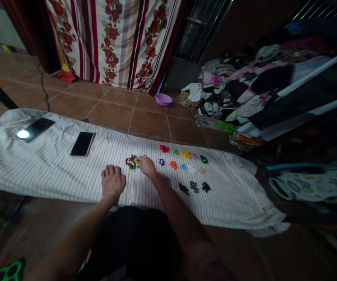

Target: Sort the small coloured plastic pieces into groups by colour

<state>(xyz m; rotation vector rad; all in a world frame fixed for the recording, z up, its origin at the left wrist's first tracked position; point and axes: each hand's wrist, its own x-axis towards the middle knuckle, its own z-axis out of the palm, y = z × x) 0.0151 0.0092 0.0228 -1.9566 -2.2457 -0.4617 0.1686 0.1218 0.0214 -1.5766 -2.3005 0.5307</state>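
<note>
A mixed pile of small red, green, white and dark pieces (131, 162) lies on the striped cloth. My right hand (147, 166) is at the pile's right edge, thumb and fingers pinched together; any piece between the fingertips is too small to make out. Left of it, my left hand (113, 182) rests knuckles up on the cloth, fingers curled in, with nothing visible in it. Sorted by colour to the right are little heaps, among them red (164, 148), yellow (186, 155), orange (173, 164), purple (161, 161), dark green (204, 159) and black (206, 187). My right forearm passes close to a grey heap (167, 180).
The striped cloth (54, 168) covers a long, narrow surface. A phone (82, 144) and a shiny dark tablet-like device (34, 129) lie on its left part. Beyond, a purple basin (163, 99) stands on the tiled floor before a floral curtain (109, 43). Clothes (244, 78) are heaped at right.
</note>
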